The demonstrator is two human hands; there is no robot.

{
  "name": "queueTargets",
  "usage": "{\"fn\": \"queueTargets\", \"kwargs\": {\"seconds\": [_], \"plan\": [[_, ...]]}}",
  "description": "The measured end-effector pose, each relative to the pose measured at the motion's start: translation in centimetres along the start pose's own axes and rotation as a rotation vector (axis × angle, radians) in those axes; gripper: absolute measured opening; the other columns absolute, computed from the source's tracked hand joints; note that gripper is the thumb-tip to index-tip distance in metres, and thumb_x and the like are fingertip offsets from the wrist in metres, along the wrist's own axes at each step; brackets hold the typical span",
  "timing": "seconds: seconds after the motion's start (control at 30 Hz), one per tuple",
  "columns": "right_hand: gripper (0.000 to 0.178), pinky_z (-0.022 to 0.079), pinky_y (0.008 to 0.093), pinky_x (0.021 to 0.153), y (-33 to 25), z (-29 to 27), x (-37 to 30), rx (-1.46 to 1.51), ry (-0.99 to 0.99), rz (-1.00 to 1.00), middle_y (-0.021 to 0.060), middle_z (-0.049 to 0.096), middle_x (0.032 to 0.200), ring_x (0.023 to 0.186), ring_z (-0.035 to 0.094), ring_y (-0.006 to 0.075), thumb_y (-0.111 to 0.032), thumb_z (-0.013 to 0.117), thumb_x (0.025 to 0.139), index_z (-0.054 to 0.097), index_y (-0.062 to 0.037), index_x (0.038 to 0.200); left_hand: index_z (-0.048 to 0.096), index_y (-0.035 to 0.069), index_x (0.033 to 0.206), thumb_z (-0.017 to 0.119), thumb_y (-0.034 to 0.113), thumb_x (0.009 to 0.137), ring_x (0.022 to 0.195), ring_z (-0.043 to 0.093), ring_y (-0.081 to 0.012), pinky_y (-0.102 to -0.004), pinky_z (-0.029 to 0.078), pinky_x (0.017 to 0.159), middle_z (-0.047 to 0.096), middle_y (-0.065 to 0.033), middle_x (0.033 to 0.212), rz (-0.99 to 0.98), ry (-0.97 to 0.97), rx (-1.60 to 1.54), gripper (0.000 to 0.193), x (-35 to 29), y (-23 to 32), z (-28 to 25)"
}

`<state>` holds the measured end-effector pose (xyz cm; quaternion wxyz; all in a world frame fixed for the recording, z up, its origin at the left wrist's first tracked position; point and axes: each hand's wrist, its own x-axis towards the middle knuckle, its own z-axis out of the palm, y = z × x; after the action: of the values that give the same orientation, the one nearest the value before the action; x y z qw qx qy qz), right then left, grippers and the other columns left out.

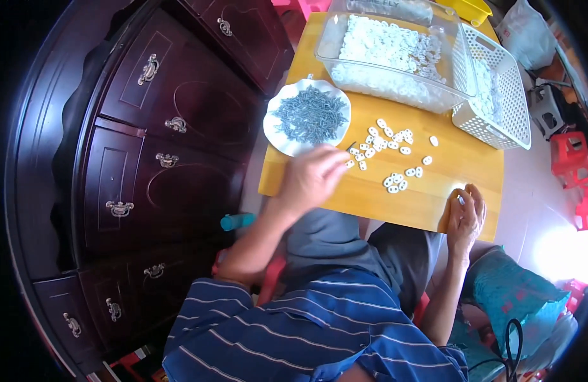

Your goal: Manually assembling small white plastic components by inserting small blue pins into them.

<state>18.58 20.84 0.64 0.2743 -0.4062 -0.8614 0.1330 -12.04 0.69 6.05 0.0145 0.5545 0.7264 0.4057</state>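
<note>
My left hand (pixel 312 179) is closed in a pinch over the near left of the table, beside a white scalloped dish (pixel 276 135). A thin dark screw (pixel 352 146) shows at its fingertips. Inside the dish lies a heap of grey screws (pixel 310 114). Small white oval plastic pieces with two holes (pixel 394 183) are scattered in loose groups on the wood, the nearest ones just right of my left fingertips. At the table's front right edge my right hand (pixel 466 215) is curled closed; a small pale, shiny bit shows at its fingers, too small to name.
A clear plastic bin (pixel 396 76) full of white pieces stands at the back of the yellow wooden table (pixel 377 202). Right of it is a white perforated basket (pixel 520 130) with bagged contents. Dark wooden cabinets (pixel 141 153) rise at left; red stools (pixel 569 158) stand at right.
</note>
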Motion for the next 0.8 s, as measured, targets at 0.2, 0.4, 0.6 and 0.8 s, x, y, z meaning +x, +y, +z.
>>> {"fn": "queueTargets", "kwargs": {"seconds": [0.2,0.4,0.6,0.8], "plan": [[0.028,0.043,0.0467,0.106,-2.0,0.4,1.1,0.014,0.112,0.010,0.0190,0.060,0.131,0.128,0.053,0.0378,-0.010,0.067,0.092,0.067,-0.0054,0.119,0.068,0.006,0.109,0.077,0.016,0.083,0.094,0.069,-0.0331,-0.0406,0.056,0.079,0.068,-0.0118,0.106,-0.061,-0.022,0.285,0.029,2.5,-5.4,-3.2],[0.035,0.038,0.0534,0.110,-7.2,2.2,3.8,0.089,-0.052,-0.197,0.0139,0.059,0.133,0.129,0.051,0.0380,-0.008,0.067,0.088,0.065,-0.0102,0.122,0.069,0.004,0.111,0.078,0.013,0.082,0.091,0.068,-0.0334,-0.0386,0.054,0.080,0.067,-0.0125,0.107,-0.020,-0.135,0.315,0.032,3.6,-7.2,-2.6],[0.032,0.037,0.0568,0.110,-9.6,4.7,5.5,0.088,-0.149,-0.330,0.0095,0.063,0.127,0.129,0.052,0.0352,-0.006,0.065,0.087,0.065,-0.0101,0.119,0.070,0.005,0.105,0.076,0.004,0.080,0.091,0.068,-0.0334,-0.0401,0.054,0.078,0.067,-0.0114,0.099,-0.021,-0.164,0.284,0.026,4.0,-7.7,-1.7],[0.034,0.037,0.0563,0.111,-10.3,6.9,6.2,0.065,-0.231,-0.331,0.0083,0.060,0.129,0.128,0.053,0.0309,-0.008,0.066,0.087,0.063,-0.0109,0.120,0.072,0.003,0.100,0.075,0.002,0.080,0.085,0.068,-0.0330,-0.0397,0.055,0.075,0.069,-0.0120,0.095,-0.010,-0.135,0.241,0.020,4.2,-7.5,-1.5]]}}
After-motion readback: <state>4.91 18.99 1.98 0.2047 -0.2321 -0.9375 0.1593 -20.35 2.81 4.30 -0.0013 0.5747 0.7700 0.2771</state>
